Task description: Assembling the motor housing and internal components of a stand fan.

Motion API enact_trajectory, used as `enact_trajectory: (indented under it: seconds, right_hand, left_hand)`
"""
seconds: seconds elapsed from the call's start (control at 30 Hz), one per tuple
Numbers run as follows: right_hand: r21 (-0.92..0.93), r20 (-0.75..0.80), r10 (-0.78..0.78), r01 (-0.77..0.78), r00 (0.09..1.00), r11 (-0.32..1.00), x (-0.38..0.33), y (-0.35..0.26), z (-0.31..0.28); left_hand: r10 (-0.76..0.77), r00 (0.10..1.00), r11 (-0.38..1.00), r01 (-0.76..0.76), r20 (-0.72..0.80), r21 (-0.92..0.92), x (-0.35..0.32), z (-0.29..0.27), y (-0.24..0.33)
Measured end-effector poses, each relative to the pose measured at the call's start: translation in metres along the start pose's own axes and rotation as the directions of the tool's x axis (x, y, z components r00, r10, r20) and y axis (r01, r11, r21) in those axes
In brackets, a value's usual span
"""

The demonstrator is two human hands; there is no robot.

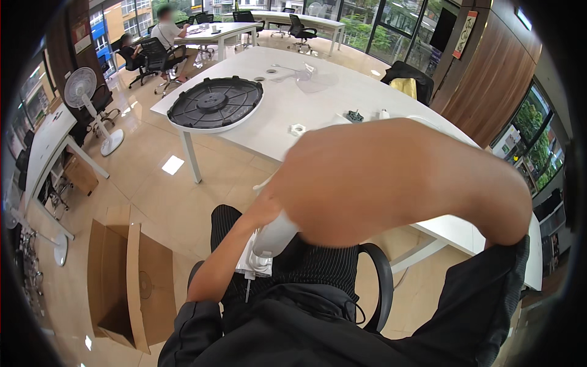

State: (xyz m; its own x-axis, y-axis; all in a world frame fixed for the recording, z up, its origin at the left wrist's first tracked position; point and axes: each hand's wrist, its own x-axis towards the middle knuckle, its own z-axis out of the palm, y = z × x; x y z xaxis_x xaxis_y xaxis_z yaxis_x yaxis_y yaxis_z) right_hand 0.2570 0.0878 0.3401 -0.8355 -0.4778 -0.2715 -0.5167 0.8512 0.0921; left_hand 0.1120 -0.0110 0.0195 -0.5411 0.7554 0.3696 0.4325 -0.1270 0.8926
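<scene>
Forearm fills the middle of the view: the person's right arm, bent at the elbow, swings across close to the camera and blocks most of the near table edge. The right hand (287, 183) is lost behind that arm, so I cannot tell whether it grips anything. Below it a white plastic cylindrical fan part (273, 235) slants down over the person's lap, with a thin metal rod poking out of its lower end. The left hand (260, 211) sits at the upper end of that part and touches it; whether the fingers are wrapped round it is hidden by the arm in front.

The person sits in a black office chair (382, 281) beside a long white table (342, 92). On the table's left end lies a round black fan base plate (215, 103), partly overhanging the edge. Farther along lie a clear plastic fan blade (315, 79) and a small white ring nut (298, 129). An open brown cardboard box (131, 281) stands on the tiled floor to the left, and a white pedestal fan (85, 98) stands well apart, beyond it.
</scene>
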Motion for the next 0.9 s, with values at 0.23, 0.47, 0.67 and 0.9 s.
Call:
enact_trajectory:
  seconds: [0.23,0.47,0.67,0.9]
  right_hand:
    - [-0.220,-0.035,0.388,-0.386,0.921,0.896,0.014,0.062,0.003]
    - [-0.258,0.017,0.562,-0.540,0.827,0.801,0.021,0.115,0.002]
    - [-0.163,0.111,0.576,-0.557,0.810,0.815,-0.028,0.098,0.011]
    - [0.359,-0.409,-0.188,0.346,0.893,0.867,-0.043,0.056,0.104]
  left_hand:
    - [-0.092,0.995,0.870,0.094,0.028,-0.484,0.006,-0.006,0.011]
    - [-0.010,1.000,0.929,0.012,0.006,-0.371,0.006,0.014,0.020]
    - [-0.084,0.965,0.936,-0.010,-0.249,-0.352,0.010,0.004,0.025]
    - [-0.135,0.908,0.936,-0.015,-0.397,-0.351,0.004,-0.023,0.010]
